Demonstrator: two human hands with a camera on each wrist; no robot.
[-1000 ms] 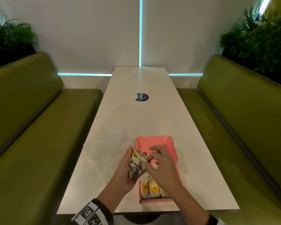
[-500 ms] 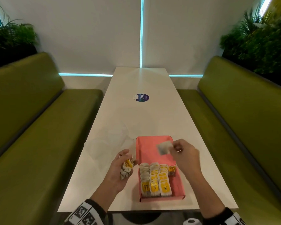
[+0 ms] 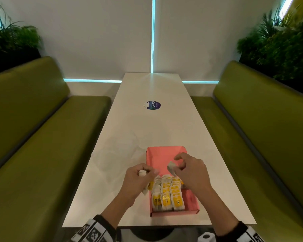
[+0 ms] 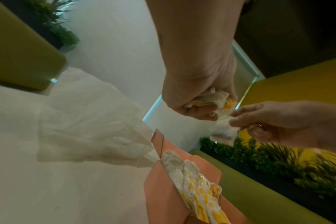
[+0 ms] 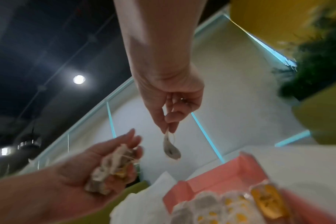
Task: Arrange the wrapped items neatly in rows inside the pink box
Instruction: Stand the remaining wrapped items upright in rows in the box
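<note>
Three rows [image 3: 167,193] fill the pink box [image 3: 191,201] below your hands; your left hand [image 3: 138,180] grips spare packets [image 4: 211,100], your right hand [image 3: 191,172] pinches one packet [image 3: 171,167] to place.

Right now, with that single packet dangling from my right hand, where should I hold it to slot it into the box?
Keep pinching the single packet by its top edge, as the right hand does. It hangs thin and edge-down, so lower it from above into the pink box, probably at the short fourth row.

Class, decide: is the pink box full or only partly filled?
Partly filled. The wrapped items form rows at the near end of the pink box; its far floor is bare.
</note>
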